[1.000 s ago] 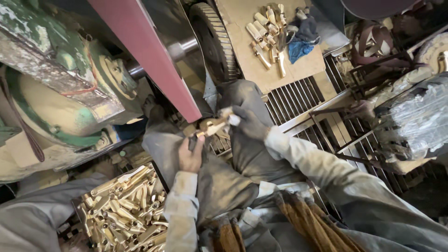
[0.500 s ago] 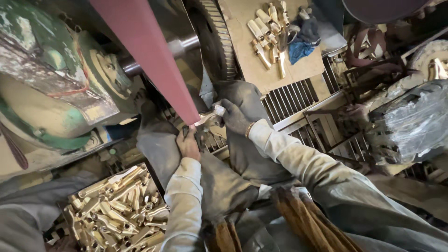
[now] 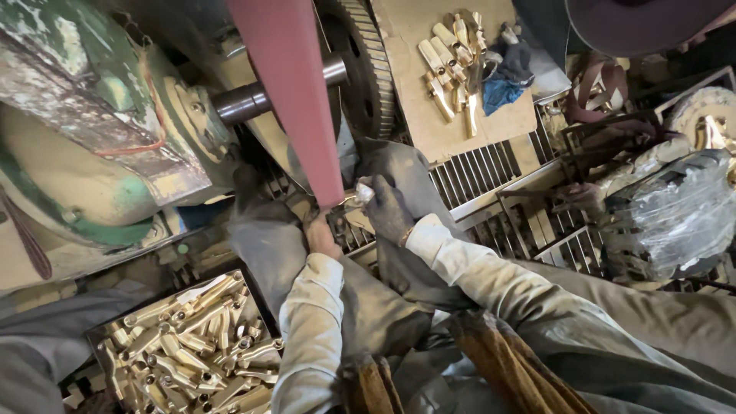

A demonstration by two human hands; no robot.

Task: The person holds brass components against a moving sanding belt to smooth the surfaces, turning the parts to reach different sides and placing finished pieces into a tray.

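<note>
Brass piece (image 3: 351, 201) against red belt (image 3: 295, 92); tray (image 3: 100, 346) full of brass parts (image 3: 192, 345).

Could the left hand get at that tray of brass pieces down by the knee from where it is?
Probably yes. The left hand is at the red belt, holding a small piece with the right hand. The tray of brass pieces lies open below the left forearm, uncovered, with nothing between.

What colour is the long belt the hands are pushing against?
The belt is dull red, clearest in the head view.
</note>
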